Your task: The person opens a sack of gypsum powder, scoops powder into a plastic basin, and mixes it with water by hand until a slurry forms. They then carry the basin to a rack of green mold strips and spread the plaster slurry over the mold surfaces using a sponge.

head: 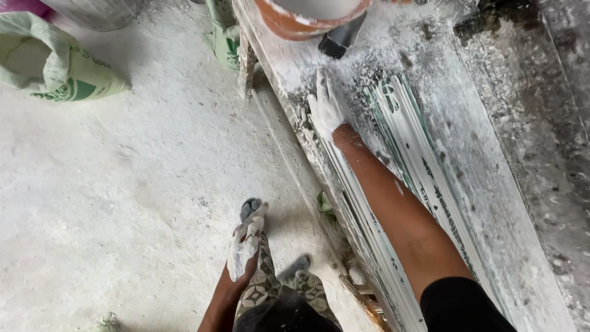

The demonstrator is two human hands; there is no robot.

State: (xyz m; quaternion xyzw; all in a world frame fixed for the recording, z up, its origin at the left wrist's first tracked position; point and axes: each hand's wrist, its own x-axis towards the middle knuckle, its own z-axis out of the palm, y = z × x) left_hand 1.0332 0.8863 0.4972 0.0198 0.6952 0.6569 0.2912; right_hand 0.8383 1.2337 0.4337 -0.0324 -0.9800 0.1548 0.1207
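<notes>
My right hand (326,106), coated in white plaster, lies flat with its fingers together on the near edge of a long plaster-covered workbench (467,154). Just right of it lies a long white ribbed moulding with green marks (405,135), running down the bench. An orange-rimmed bowl (295,21) and a dark scraper (341,38) sit at the bench's far end, beyond my fingers. My left hand (244,245), also white with plaster, hangs loose by my patterned trouser leg and holds nothing.
A green-and-white sack (55,64) lies on the dusty white floor at the upper left, beside a grey bucket (98,9). Another green sack (224,34) leans by the bench's wooden leg (247,64). My feet stand close to the bench.
</notes>
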